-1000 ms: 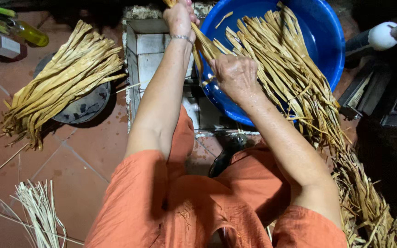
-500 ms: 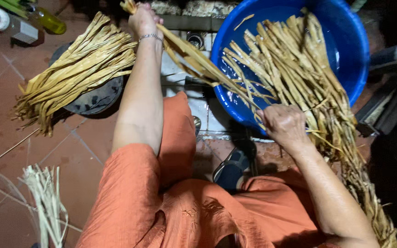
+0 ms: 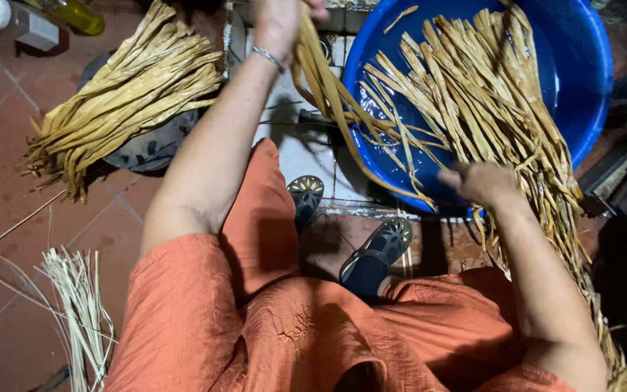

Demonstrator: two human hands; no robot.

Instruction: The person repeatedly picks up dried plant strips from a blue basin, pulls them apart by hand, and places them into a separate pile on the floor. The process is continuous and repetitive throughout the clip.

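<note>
— What is gripped by the left hand [image 3: 282, 22]?

— A few long tan strips [image 3: 328, 94] are clamped in its fist, raised at the top of the view; they trail down to the right hand [image 3: 482, 181], where their lower ends are met. Whether the right hand's fingers are closed on the strips cannot be told, since it is blurred.

— Where is the rest of the material kept?

— A large mass of wet strips [image 3: 488, 109] is draped in and over the blue basin [image 3: 582, 87], just beyond the right hand and spilling past the rim beside the right arm. A tidy bundle [image 3: 121, 101] is laid on a dark round object [image 3: 146, 149], well out to the left of the left arm.

— How much is judged done?

— A fair share seems sorted into the bundle, yet the greater part appears left in the basin. Thin pale stalks [image 3: 78, 305] are seen on the tiles near the left knee.
</note>
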